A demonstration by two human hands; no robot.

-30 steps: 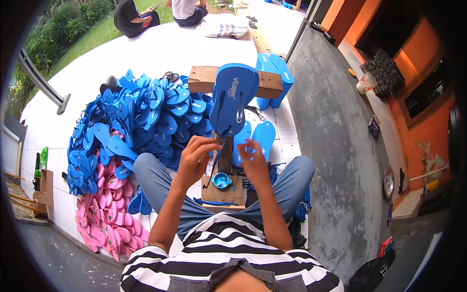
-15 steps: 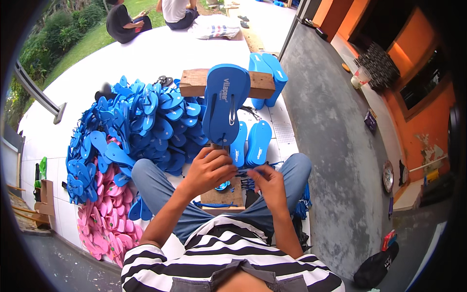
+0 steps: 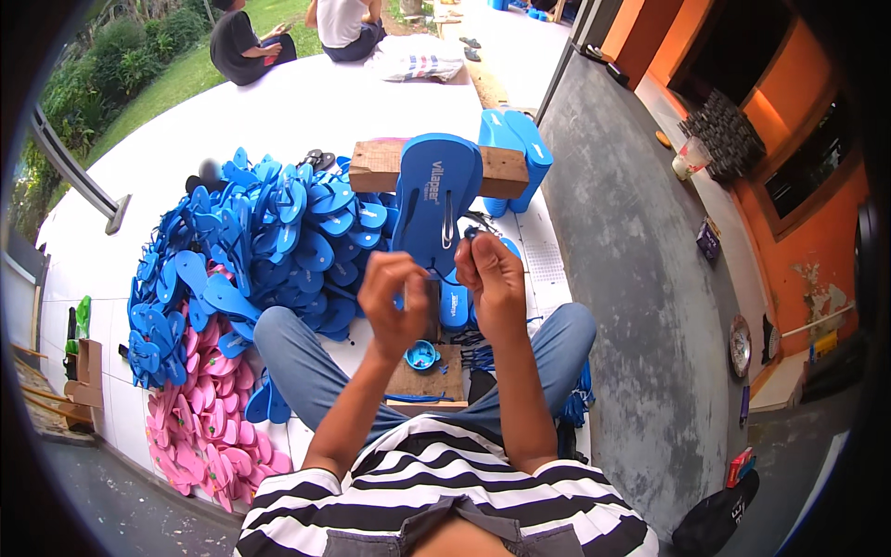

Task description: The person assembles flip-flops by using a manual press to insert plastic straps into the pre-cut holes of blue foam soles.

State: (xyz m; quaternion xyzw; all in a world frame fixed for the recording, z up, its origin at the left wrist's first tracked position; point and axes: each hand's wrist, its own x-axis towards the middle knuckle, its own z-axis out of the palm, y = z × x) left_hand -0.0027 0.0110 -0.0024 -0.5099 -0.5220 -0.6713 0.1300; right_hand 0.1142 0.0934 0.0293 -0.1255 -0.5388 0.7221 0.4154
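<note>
A blue flip-flop sole (image 3: 429, 223) stands upright in front of me, leaning against a wooden crossbar (image 3: 376, 165). A pale wire loop (image 3: 448, 221) shows against its face. My left hand (image 3: 393, 295) is beside the sole's lower left edge, fingers curled and somewhat blurred; what they hold, if anything, is hidden. Right of the sole, my right hand (image 3: 492, 274) is raised and closed, with a small dark-blue strap end (image 3: 471, 233) at its fingertips. A thin blue strand runs from the sole's lower end toward this hand.
Blue flip-flops (image 3: 269, 223) are heaped left, pink ones (image 3: 209, 418) nearer. Stacked blue soles (image 3: 530, 167) stand behind the crossbar; others (image 3: 455, 306) lie below. A small blue cup (image 3: 422, 355) sits on a wooden board (image 3: 445, 379) between my knees. Two people (image 3: 243, 46) sit far off.
Both hands have risen from below the sole. My right hand has moved up beside the sole's right edge, the strap end now showing at its fingertips. The view has shifted slightly.
</note>
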